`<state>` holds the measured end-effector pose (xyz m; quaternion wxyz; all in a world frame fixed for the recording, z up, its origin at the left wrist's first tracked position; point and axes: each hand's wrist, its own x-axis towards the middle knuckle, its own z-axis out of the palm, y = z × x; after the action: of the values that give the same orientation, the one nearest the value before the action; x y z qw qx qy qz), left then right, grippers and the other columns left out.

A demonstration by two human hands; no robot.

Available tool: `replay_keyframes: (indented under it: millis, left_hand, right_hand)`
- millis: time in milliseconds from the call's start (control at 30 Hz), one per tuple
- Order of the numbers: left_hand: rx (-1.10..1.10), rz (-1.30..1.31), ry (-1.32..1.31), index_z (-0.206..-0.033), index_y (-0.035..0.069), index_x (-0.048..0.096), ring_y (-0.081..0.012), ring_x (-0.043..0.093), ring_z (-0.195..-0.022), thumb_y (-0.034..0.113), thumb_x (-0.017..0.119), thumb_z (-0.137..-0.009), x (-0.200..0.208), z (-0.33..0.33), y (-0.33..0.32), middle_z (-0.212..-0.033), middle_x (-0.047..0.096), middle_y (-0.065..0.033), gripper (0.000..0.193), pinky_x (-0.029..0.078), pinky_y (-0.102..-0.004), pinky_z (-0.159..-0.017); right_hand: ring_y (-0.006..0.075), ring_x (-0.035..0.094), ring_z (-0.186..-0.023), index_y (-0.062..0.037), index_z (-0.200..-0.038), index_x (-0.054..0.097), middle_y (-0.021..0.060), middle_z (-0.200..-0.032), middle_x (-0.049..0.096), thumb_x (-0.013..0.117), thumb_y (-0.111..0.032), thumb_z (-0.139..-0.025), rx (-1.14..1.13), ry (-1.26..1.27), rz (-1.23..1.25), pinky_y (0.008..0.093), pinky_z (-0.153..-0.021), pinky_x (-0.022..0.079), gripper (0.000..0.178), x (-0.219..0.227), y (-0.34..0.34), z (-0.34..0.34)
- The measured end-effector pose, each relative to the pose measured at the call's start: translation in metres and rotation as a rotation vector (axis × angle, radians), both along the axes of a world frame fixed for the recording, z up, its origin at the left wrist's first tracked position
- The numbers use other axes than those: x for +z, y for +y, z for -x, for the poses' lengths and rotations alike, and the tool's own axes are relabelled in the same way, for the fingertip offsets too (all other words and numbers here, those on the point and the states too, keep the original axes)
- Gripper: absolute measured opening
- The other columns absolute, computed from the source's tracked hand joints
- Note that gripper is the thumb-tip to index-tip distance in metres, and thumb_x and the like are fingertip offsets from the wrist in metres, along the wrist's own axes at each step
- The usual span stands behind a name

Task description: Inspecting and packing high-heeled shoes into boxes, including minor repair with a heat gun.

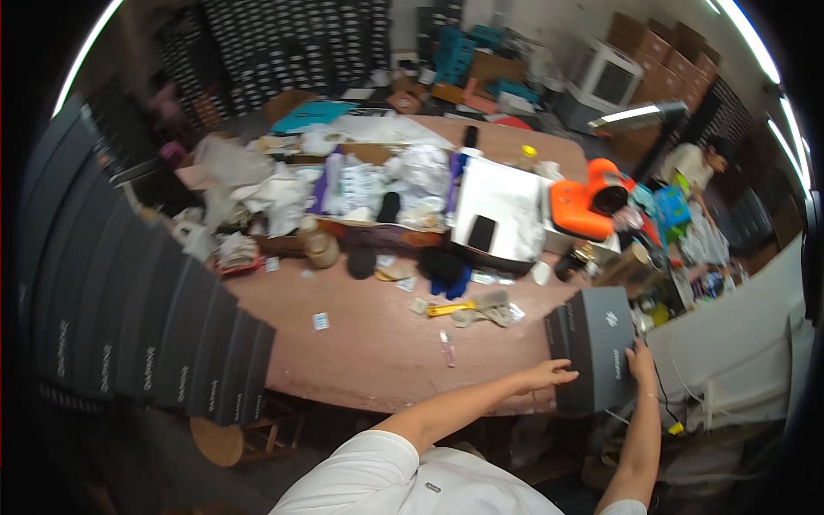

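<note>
A dark grey lidded box (608, 350), shaped like a shoebox, is at the right end of the table, with pale print on its face. My left hand (551, 376) reaches across to the box's left side with fingers stretched out and apart. Whether its fingertips touch the box is hard to tell. My right hand (639, 360) is closed on the box's right edge, some of its fingers hidden along that side.
A row of dark boxes (129, 292) stands at the left. On the brown table (360, 360) lie a yellow-handled brush (463, 305), a small pink tool (448, 348) and a glass jar (320, 247). An orange device (584, 206) sits beyond. Another person (691, 167) is far right.
</note>
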<state>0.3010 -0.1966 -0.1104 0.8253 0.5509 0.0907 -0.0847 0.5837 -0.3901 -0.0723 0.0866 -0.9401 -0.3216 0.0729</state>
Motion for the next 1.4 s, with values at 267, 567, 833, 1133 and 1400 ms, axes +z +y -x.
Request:
replay_keyframes:
  millis: [267, 567, 833, 1133, 1400]
  left_hand:
    - [0.443, -0.578, 0.048, -0.121, -0.003, 0.056, -0.0215, 0.062, -0.094, 0.029, 0.064, -0.088, -0.004, 0.227, 0.07, -0.103, 0.065, -0.0161, 0.047, 0.049, -0.0311, -0.083]
    - [0.891, -0.624, 0.14, -0.119, -0.001, 0.058, -0.0187, 0.062, -0.097, 0.024, 0.064, -0.089, 0.016, 0.415, 0.112, -0.109, 0.065, -0.014, 0.04, 0.049, -0.0317, -0.086]
    - [1.129, -0.245, -0.394, -0.128, 0.001, 0.049, -0.0153, 0.057, -0.1, 0.022, 0.061, -0.09, 0.105, 0.479, 0.129, -0.109, 0.058, -0.0045, 0.045, 0.046, -0.031, -0.092]
    - [1.0, 0.527, -0.665, -0.138, 0.004, 0.038, -0.0318, 0.044, -0.124, 0.065, 0.043, -0.088, 0.156, 0.434, 0.112, -0.137, 0.043, -0.0159, 0.079, 0.04, -0.0458, -0.101]
    - [1.265, 0.181, 0.396, -0.134, 0.003, 0.045, -0.0254, 0.05, -0.121, 0.037, 0.047, -0.097, -0.097, 0.476, 0.084, -0.13, 0.052, -0.0159, 0.05, 0.041, -0.04, -0.1]
  right_hand:
    - [0.0364, 0.046, -0.125, -0.0065, -0.137, 0.043, 0.0191, -0.139, 0.042, 0.069, -0.006, -0.078, 1.193, -0.045, -0.803, 0.0408, -0.103, 0.038, 0.064, 0.258, 0.307, 0.387]
    - [0.0371, 0.036, -0.128, -0.0166, -0.138, 0.042, 0.0148, -0.142, 0.035, 0.072, -0.03, -0.075, 1.715, -1.192, -1.265, 0.0518, -0.104, 0.031, 0.07, 0.488, 0.341, 0.763]
    - [0.0325, 0.043, -0.116, -0.023, -0.133, 0.047, 0.0131, -0.133, 0.039, 0.078, -0.02, -0.061, 1.536, -0.895, -1.328, 0.0467, -0.091, 0.041, 0.079, 0.437, 0.353, 0.656]
    - [0.037, 0.039, -0.124, -0.0295, -0.124, 0.055, 0.0099, -0.135, 0.037, 0.067, -0.019, -0.081, 1.473, -0.345, -1.121, 0.0519, -0.1, 0.043, 0.046, 0.143, 0.197, 0.489]
    - [0.0433, 0.043, -0.119, -0.0083, -0.137, 0.039, 0.0237, -0.133, 0.041, 0.072, -0.028, -0.079, 0.64, 0.332, -0.426, 0.045, -0.1, 0.04, 0.07, -0.092, 0.198, 0.396]
